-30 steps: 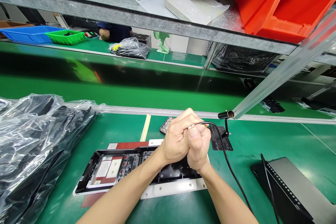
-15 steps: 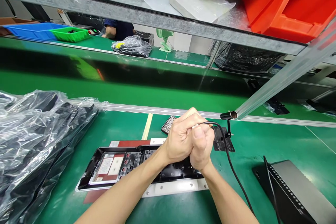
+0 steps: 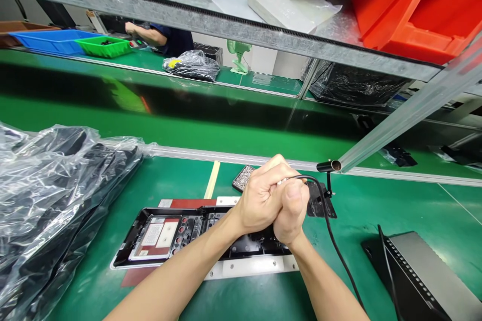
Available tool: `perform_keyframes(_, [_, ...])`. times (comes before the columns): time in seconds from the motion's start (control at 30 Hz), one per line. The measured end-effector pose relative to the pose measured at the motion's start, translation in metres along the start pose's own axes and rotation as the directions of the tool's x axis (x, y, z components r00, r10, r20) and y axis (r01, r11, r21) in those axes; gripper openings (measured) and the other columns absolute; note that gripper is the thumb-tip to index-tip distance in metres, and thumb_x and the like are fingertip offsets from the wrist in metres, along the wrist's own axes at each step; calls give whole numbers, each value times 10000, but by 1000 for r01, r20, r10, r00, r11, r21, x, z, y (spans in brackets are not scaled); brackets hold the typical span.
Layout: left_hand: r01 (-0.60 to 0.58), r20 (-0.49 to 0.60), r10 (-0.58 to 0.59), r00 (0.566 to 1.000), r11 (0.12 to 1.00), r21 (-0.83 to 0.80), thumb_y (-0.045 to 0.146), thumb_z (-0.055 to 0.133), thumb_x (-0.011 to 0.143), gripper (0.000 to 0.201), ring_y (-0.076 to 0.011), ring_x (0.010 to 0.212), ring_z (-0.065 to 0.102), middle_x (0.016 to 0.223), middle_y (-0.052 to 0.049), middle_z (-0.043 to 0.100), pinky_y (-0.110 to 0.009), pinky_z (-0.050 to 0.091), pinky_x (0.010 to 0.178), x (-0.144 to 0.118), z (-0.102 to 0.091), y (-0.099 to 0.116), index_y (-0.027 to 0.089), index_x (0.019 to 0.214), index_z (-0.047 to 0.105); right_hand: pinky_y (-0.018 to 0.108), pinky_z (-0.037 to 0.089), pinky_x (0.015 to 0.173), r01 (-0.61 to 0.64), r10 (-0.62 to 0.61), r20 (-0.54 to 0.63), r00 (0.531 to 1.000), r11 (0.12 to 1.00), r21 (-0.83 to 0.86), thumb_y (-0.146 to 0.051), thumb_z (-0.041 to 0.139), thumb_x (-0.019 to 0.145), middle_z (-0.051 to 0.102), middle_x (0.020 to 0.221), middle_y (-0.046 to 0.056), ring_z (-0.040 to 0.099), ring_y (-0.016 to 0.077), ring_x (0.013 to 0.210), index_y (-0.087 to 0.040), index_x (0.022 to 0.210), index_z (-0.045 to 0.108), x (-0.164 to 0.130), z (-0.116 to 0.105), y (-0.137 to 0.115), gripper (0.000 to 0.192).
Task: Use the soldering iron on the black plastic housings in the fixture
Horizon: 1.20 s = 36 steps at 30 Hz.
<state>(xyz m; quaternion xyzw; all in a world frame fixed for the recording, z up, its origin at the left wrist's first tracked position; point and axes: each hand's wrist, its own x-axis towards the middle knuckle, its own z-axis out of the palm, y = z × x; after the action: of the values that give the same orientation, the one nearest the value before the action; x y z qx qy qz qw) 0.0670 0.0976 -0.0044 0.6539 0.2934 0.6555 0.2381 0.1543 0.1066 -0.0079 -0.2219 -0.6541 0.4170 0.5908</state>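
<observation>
Ideally, left hand (image 3: 259, 203) and right hand (image 3: 291, 215), clenched on the thin black cable (image 3: 326, 213) mid-frame, avoid kinking it.

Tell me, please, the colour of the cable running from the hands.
The cable is black, best seen in the head view.

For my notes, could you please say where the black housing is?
In the head view, the black housing lies lower centre-left on the bench, partly behind the left hand, right of the bagged pile.
</observation>
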Motion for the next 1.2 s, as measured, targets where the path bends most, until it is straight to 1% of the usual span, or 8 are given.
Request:
perform_keyframes(0.3, [49, 58, -51, 997, 998, 42, 402, 388, 1057, 396, -189, 828, 552, 895, -74, 619, -332, 469, 757, 3, -3, 9, 166, 943, 685, 287, 325, 521, 36, -39, -50, 998, 998, -47, -564, 354, 1020, 396, 607, -23, 365, 120, 561, -213, 629, 406, 1, -2, 3, 528])
perform_keyframes(0.4, [84, 94, -83, 992, 996, -13, 468, 297, 1072, 475, -213, 940, 588, 1038, -94, 652, -373, 480, 884, 2, -7, 12, 184, 1203, 654, 258, 272, 450, -23, 24, -24, 999, 999, 31, -578, 414, 1004, 343, 569, -44, 304, 93, 496, -212, 611, 379, 2, 2, -2, 539])
perform_keyframes(0.47, [137, 94, -131, 987, 988, -64, 595, 269, 1045, 599, -242, 1081, 591, 1210, -112, 628, -407, 463, 998, -1, -12, 13, 208, 1441, 496, 238, 227, 394, -111, 111, 12, 994, 981, 161, -570, 462, 993, 284, 526, -70, 235, 70, 432, -215, 598, 363, 2, 5, -4, 540])
perform_keyframes(0.57, [217, 24, -216, 976, 975, -55, 697, 246, 999, 728, -265, 1232, 544, 1360, -129, 556, -417, 426, 1080, -8, -27, 14, 218, 1535, 362, 215, 236, 348, -237, 231, 55, 971, 922, 306, -587, 502, 970, 300, 487, -87, 240, 62, 380, -217, 630, 426, 2, 9, -7, 509])
perform_keyframes(0.7, [358, -59, -353, 934, 926, 121, 517, 360, 1058, 477, -217, 1159, 575, 1272, -100, 602, -356, 451, 999, -26, -56, 20, 221, 1416, 471, 193, 249, 329, -289, 286, 59, 956, 895, 339, -619, 536, 941, 331, 474, -88, 271, 62, 375, -215, 642, 452, 3, 11, -10, 509])
perform_keyframes(0.83, [430, -52, -452, 890, 798, 423, 400, 438, 1054, 262, -175, 937, 579, 1060, -39, 644, -317, 445, 876, -55, -86, 32, 212, 1137, 600, 187, 256, 328, -292, 296, 44, 954, 892, 345, -600, 543, 944, 327, 478, -83, 277, 64, 383, -212, 633, 453, 3, 10, -11, 505])
perform_keyframes(0.97, [457, -38, -537, 843, 678, 575, 374, 451, 1048, 276, -147, 753, 532, 865, -5, 614, -275, 413, 709, -90, -106, 39, 199, 895, 599, 189, 254, 331, -282, 286, 40, 957, 897, 340, -573, 520, 962, 319, 479, -80, 269, 68, 388, -214, 631, 451, 2, 8, -12, 494])
perform_keyframes(1.2, [361, 46, -562, 826, 590, 722, 372, 430, 1060, 313, -135, 660, 506, 762, 24, 574, -281, 356, 652, -129, -116, 30, 203, 820, 538, 192, 248, 333, -297, 305, 27, 952, 896, 330, -557, 545, 950, 300, 475, -84, 251, 64, 382, -215, 619, 457, 2, 9, -16, 484])
